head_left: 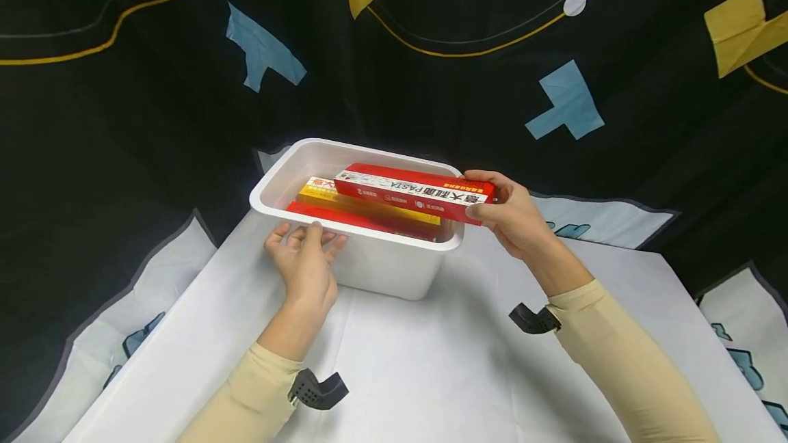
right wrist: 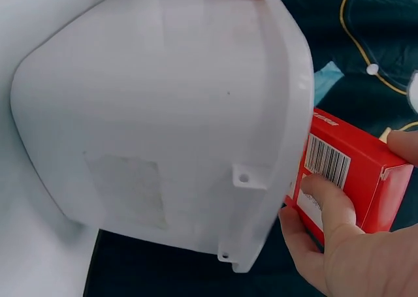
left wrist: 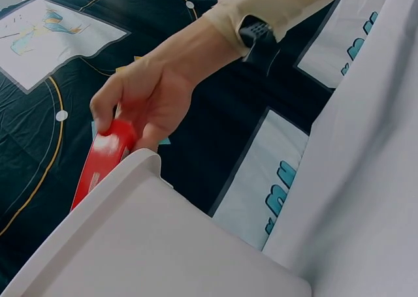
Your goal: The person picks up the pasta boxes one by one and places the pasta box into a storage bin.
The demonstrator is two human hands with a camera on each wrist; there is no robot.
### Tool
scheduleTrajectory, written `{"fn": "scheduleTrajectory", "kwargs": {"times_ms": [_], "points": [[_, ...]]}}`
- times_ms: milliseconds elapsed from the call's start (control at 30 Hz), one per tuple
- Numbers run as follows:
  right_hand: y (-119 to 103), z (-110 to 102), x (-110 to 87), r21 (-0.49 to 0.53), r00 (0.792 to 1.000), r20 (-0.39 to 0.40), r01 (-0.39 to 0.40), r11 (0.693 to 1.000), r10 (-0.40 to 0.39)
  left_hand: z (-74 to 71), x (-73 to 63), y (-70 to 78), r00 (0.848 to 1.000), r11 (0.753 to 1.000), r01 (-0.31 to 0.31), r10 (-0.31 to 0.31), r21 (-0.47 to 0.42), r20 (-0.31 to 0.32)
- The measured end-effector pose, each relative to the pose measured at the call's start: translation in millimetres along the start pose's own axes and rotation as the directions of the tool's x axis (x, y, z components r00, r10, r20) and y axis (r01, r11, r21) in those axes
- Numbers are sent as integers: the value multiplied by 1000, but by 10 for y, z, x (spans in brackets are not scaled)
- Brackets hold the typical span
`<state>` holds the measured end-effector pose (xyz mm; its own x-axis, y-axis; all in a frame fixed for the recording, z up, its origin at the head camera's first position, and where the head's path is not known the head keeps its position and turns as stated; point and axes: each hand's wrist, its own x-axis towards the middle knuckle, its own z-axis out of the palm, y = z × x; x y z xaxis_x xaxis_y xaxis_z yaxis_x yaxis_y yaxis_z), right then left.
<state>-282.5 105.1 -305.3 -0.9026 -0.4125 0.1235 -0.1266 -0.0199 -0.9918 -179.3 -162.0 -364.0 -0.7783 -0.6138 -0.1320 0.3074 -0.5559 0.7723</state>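
My right hand (head_left: 507, 214) grips the right end of a red pasta box (head_left: 412, 190), thumb on one side and fingers on the other. The box lies at a slant over the white plastic bin (head_left: 382, 262), its right end above the rim. In the right wrist view, the box's barcode side (right wrist: 326, 163) shows beside the bin. At the bin's near rim, my left hand (head_left: 304, 265) holds the edge with its thumb and fingers. Inside the bin lie a yellow box (head_left: 317, 189) and another red box (head_left: 363, 219), partly covered by the held one.
The bin stands on a table with a white cover (head_left: 418, 361). Behind the table hangs a dark cloth (head_left: 431, 101) with yellow lines and blue and yellow shapes. Black straps (head_left: 534, 318) are on both wrists.
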Motion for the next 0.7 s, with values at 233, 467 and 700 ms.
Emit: {"fn": "scheduleTrajectory", "kwargs": {"times_ms": [233, 467, 700], "points": [[58, 162, 243, -6, 997, 20, -73, 997, 73, 3, -5, 3, 1000, 1000, 9, -9, 9, -6], [80, 264, 523, -33, 985, 30, -171, 985, 172, -3, -23, -13, 1000, 999, 6, -6, 31, 5], [58, 307, 721, -92, 971, 62, -226, 970, 232, 2, -16, -16, 1000, 999, -2, 2, 32, 12]]}}
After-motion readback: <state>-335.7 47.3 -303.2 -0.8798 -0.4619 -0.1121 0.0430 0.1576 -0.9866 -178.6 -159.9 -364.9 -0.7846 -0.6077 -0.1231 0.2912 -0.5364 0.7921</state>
